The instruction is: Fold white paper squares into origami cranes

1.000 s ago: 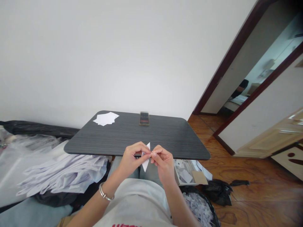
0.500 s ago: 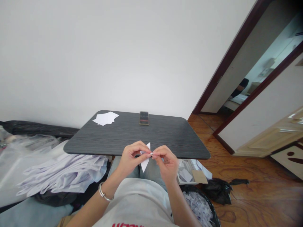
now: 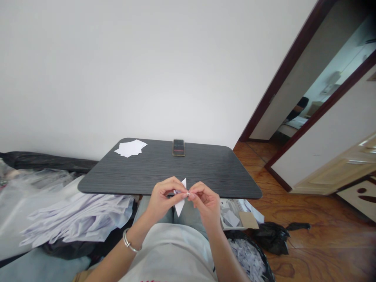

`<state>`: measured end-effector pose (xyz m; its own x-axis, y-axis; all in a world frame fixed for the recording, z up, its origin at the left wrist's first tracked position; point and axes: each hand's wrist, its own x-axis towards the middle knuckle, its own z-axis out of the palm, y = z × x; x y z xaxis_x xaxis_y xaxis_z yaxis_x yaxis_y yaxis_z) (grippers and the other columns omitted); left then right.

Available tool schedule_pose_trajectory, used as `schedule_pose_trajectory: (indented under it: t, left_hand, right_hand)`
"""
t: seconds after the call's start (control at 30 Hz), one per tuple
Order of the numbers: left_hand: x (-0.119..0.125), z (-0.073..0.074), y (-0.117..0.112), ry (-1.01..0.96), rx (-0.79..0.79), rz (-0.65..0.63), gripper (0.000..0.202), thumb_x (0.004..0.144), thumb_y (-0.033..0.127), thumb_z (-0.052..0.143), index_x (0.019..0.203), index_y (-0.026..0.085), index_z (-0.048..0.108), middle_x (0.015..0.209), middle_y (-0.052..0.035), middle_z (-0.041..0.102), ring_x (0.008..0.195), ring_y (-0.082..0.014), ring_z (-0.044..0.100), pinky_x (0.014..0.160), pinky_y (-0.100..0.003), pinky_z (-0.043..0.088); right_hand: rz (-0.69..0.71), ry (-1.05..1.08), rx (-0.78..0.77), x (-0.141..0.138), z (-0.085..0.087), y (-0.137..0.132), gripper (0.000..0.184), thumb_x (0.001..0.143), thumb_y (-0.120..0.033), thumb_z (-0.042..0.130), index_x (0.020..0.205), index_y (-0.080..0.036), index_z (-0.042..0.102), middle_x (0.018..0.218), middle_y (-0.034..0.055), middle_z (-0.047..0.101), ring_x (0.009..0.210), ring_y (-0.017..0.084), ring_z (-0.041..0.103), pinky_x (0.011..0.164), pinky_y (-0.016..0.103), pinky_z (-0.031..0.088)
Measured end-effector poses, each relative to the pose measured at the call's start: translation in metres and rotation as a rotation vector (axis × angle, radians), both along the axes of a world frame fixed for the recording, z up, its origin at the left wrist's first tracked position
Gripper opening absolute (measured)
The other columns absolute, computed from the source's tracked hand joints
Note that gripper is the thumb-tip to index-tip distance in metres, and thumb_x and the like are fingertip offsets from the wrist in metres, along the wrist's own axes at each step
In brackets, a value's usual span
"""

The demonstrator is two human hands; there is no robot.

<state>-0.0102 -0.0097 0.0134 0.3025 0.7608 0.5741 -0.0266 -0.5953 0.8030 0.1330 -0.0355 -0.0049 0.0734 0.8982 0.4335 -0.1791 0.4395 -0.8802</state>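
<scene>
A small folded piece of white paper (image 3: pixel 179 207) is pinched in front of me, just above the near edge of the dark table (image 3: pixel 158 168). My left hand (image 3: pixel 164 196) grips it between thumb and fingers, with pointed paper tips sticking out above and below. From the other side, my right hand (image 3: pixel 206 203) is closed, its thumb and forefinger pinching the paper's right end. The two sets of fingertips almost meet, and they hide the middle of the fold. A bracelet circles my left wrist.
Flat white paper pieces (image 3: pixel 131 148) lie at the table's far left; a phone (image 3: pixel 179 147) sits at the back edge. Left below are heaped white sheets (image 3: pixel 79 217). Right below stand a box of paper (image 3: pixel 232 218), a bag of folded pieces (image 3: pixel 248 256) and a black bag (image 3: pixel 272 237).
The fingers of my right hand have curled in slightly at the paper's end. Otherwise both hands hold nearly the same place, and the view has shifted a little.
</scene>
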Motion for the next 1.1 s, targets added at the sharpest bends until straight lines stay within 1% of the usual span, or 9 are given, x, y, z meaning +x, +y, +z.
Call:
schedule_pose_trajectory:
  t: [0.23,0.43,0.73,0.9,1.1]
  left_hand:
    - [-0.0005,-0.0042,0.0022,0.002,-0.013,0.010,0.011,0.074,0.024,0.065,0.068,0.015,0.068,0.068,-0.0052,0.063,0.064,-0.0132,0.056,0.057,-0.024,0.043]
    - [0.0013,-0.0075,0.0031,-0.023,-0.028,0.016,0.013,0.074,0.026,0.065,0.067,0.015,0.068,0.066,-0.0044,0.063,0.063,-0.0132,0.056,0.056,-0.023,0.042]
    - [0.0033,-0.0075,0.0008,-0.001,-0.032,0.034,0.013,0.075,0.024,0.064,0.067,0.014,0.066,0.065,-0.0030,0.060,0.060,-0.0117,0.053,0.054,-0.022,0.039]
    - [0.0035,-0.0069,-0.0010,0.022,-0.027,0.022,0.012,0.077,0.022,0.061,0.069,0.014,0.064,0.066,-0.0027,0.059,0.062,-0.0121,0.052,0.057,-0.023,0.038]
    - [0.0057,-0.0081,-0.0018,-0.020,-0.082,0.011,0.014,0.078,0.024,0.060,0.068,0.014,0.063,0.066,-0.0026,0.057,0.064,-0.0127,0.050,0.060,-0.024,0.037]
  right_hand:
    - [0.136,0.126,-0.104,-0.0020,-0.0053,0.0038,0.016,0.072,-0.029,0.068,0.065,-0.018,0.058,0.063,-0.0015,0.053,0.049,0.008,0.050,0.036,0.017,0.030]
    - [0.179,0.174,-0.123,-0.0023,-0.0074,0.0051,0.014,0.071,-0.026,0.069,0.065,-0.017,0.060,0.063,-0.0019,0.053,0.047,0.008,0.051,0.036,0.017,0.029]
    - [0.187,0.178,-0.149,-0.0021,-0.0059,0.0054,0.015,0.070,-0.025,0.070,0.062,-0.017,0.060,0.060,-0.0029,0.051,0.046,0.007,0.051,0.037,0.018,0.027]
    - [0.183,0.173,-0.152,-0.0019,-0.0076,0.0063,0.014,0.069,-0.024,0.070,0.061,-0.017,0.060,0.059,-0.0031,0.051,0.047,0.008,0.051,0.037,0.018,0.027]
    - [0.168,0.149,-0.142,-0.0029,-0.0077,0.0066,0.012,0.070,-0.023,0.069,0.062,-0.017,0.061,0.059,-0.0029,0.052,0.048,0.007,0.050,0.038,0.017,0.029]
